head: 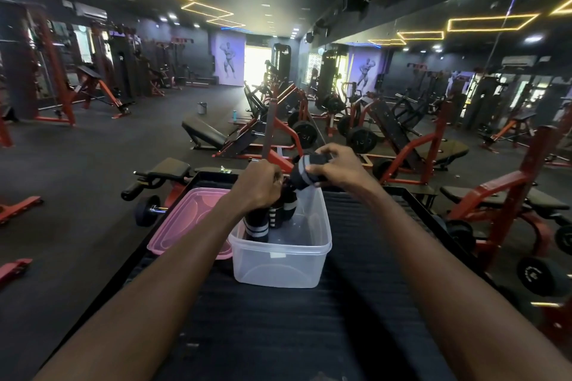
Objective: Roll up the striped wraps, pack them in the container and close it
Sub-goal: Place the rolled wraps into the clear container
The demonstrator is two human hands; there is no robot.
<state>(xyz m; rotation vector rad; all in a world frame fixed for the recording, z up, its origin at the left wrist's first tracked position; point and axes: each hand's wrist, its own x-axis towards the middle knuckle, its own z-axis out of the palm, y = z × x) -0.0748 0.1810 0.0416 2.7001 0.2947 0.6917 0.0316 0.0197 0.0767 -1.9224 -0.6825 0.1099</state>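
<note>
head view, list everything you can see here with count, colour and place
container: one, clear plastic, open, on the black ribbed surface in front of the person
lid: one, pink, lying flat just left of the container, off it
striped wraps: black with white stripes, hanging into the container's left side below the left hand; count unclear
rolled wrap: one, black with grey stripes, held above the container's far edge
black ribbed surface: one, running from the bottom of the frame to the container
dumbbell: one, black with a metal handle, left of the lid
gym machines: many, red and black, across the floor behind
hands: left grips the hanging wraps, right grips the rolled wrap
</note>
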